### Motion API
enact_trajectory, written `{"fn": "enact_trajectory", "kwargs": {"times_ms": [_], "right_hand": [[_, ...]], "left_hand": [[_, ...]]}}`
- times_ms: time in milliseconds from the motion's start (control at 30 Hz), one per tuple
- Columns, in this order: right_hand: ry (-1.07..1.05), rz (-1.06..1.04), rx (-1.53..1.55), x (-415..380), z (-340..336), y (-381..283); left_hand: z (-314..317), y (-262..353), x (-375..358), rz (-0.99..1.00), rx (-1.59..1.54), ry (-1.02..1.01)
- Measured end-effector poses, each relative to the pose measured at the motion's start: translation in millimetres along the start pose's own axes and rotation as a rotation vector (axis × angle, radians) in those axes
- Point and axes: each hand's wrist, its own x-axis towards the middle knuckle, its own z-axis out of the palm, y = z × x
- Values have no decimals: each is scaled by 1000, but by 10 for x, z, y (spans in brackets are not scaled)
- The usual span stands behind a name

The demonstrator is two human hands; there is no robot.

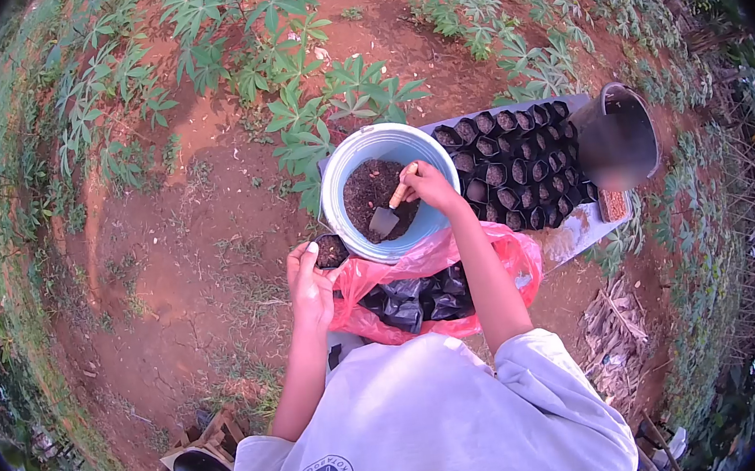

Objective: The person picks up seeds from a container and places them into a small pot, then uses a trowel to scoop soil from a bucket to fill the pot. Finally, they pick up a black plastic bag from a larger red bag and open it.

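Observation:
My right hand [432,186] grips the wooden handle of a small trowel [385,222], whose metal blade rests against dark soil [374,185] inside a light blue bucket [333,185]. Just left of the bucket, my left hand [309,284] pinches the rim of a black polybag [331,251] with soil in it. A pink plastic bag [520,262] lies open in front of my body. Inside it are folded black polybags [403,304].
Rows of soil-filled black polybags [509,171] stand on a grey board [580,237] to the right. Beside them are a dark bucket [616,141] and a small container of orange-red bits [614,205]. Leafy plants [299,106] grow beyond the bucket. Dry leaves [612,326] lie at lower right.

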Motion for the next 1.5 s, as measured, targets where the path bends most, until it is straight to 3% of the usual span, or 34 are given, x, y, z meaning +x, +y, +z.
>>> {"fn": "enact_trajectory", "kwargs": {"times_ms": [433,933,1300,1500], "right_hand": [[-101,27,263,-123,-68,-192],[-101,-256,467,-950,-397,-691],[-77,-404,359,-1467,-540,-702],[-70,-567,118,-1758,-572,-785]], "left_hand": [[81,-21,-267,59,-47,37],[339,-377,-549,-11,-24,45],[673,-711,-672,-38,36,-66],[750,-806,-718,-44,31,-102]]}}
